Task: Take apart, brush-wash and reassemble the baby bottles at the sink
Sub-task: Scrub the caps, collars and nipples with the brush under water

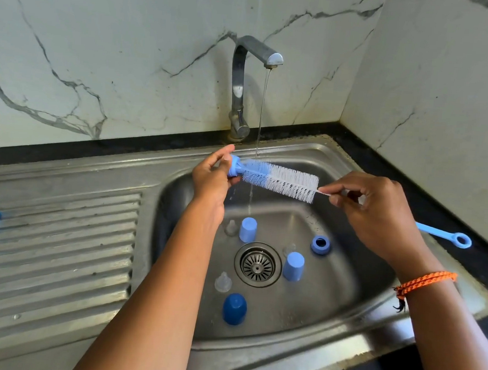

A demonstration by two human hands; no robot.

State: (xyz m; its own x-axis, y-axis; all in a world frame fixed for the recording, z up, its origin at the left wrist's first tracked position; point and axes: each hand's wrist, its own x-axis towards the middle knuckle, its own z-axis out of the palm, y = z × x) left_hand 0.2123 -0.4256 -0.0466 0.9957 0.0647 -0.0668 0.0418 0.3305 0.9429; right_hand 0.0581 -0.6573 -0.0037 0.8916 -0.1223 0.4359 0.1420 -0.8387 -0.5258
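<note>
Bottle brush (277, 179), blue-and-white bristles, under running water; left hand (213, 173) grip on its blue tip, right hand (375, 213) grip pinching its wire stem. No legible writing.

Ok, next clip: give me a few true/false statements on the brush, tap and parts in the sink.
1. Both hands hold the brush under the tap. True: left hand at the blue end, right hand pinching the wire tip.
2. The tap is off. False: a thin stream of water runs onto the bristles.
3. Three blue caps stand in the sink. True: two light blue, one dark blue cap.
4. The blue ring lies on the drainboard. False: it is in the basin, right of the drain.
5. The right wrist is bare. False: it wears an orange band.
</note>
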